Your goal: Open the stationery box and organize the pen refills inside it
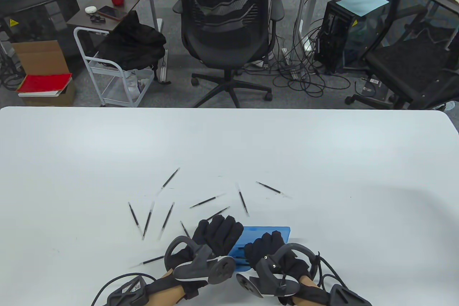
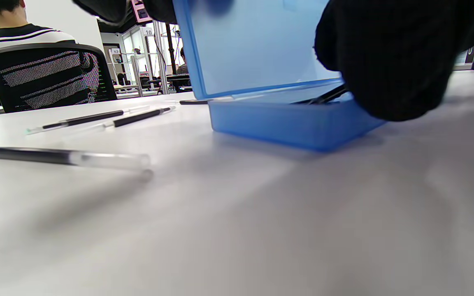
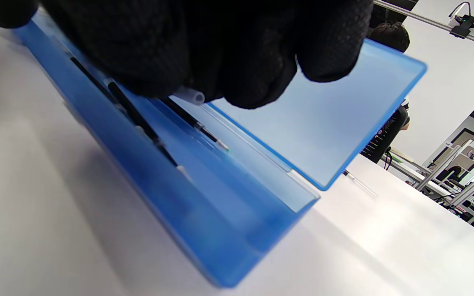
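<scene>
gloved, my right hand (image 3: pixel 204 45) fills the top of the right wrist view; its fingers (image 3: pixel 257 74) are curled round the clear open end of a pen refill (image 3: pixel 189 96), pinching it over the tray. my left hand (image 1: pixel 215 234) reaches over the left end of the stationery box (image 1: pixel 265 234); its fingers (image 2: pixel 389 61) drape down at the box's edge, but whether they grip the lid or only steady it i cannot tell.

just beyond the fingers, the box sits open near my edge of the bench (image 1: pixel 322 162), its blue lid (image 3: pixel 315 119) standing up behind the shallow tray. a few refills (image 3: pixel 138 119) already lie lengthwise inside.

these refills feel like nothing: thin, light, smooth plastic tubes, stiff enough to lift from one end but likely to roll or slip. i judge it best to pinch near the middle or the clear tail, not the tip, and lay each flat, parallel to those in the tray. the box is light, thin plastic too, so i expect it to skate unless held down.

further out, many loose refills (image 1: pixel 168 214) lie scattered beyond and left of the box, one (image 2: pixel 64 157) close to my left wrist.
</scene>
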A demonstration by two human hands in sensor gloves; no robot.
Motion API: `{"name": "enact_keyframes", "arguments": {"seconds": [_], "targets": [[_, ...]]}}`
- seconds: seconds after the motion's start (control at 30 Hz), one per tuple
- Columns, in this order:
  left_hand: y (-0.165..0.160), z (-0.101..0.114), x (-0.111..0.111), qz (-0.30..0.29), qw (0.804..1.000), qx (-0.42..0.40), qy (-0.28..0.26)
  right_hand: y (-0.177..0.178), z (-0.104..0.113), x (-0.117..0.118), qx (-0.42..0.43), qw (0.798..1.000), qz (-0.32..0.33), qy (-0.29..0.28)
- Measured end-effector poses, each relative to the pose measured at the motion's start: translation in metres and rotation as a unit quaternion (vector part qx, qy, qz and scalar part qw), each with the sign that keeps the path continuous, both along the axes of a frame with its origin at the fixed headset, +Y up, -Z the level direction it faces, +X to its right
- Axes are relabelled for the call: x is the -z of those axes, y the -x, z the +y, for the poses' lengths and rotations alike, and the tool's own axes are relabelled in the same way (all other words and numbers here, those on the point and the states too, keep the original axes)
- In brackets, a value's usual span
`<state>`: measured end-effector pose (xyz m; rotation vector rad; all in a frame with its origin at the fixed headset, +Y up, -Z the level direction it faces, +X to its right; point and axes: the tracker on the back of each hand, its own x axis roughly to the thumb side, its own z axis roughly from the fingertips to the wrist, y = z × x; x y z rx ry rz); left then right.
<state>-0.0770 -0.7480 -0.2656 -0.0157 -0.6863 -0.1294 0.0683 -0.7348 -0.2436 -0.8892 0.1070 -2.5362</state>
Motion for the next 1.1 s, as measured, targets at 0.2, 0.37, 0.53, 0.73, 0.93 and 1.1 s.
{"name": "enact_keyframes", "arguments": {"seconds": [0.2, 0.37, 0.53, 0.73, 0.93, 1.1], "targets": [[0.0, 0.0, 0.0, 0.0, 1.0, 0.0, 0.0, 0.001, 0.005, -0.004, 0.004, 1.0, 0.001, -0.007], [0.0, 0.0, 0.0, 0.0, 1.0, 0.001, -0.001, -0.004, 0.029, -0.006, 0.044, 0.999, 0.001, -0.015], [0.0, 0.0, 0.0, 0.0, 1.0, 0.001, 0.0, -0.018, 0.063, 0.008, 0.091, 0.994, -0.03, -0.051], [0.0, 0.0, 0.0, 0.0, 1.0, 0.002, -0.003, -0.04, 0.086, 0.056, 0.095, 0.987, -0.101, -0.081], [0.0, 0.001, -0.001, 0.001, 1.0, 0.002, -0.002, -0.062, 0.076, 0.114, 0.07, 0.981, -0.174, -0.057], [0.0, 0.0, -0.001, 0.0, 1.0, 0.002, -0.002, -0.075, 0.05, 0.15, 0.063, 0.975, -0.211, -0.014]]}}
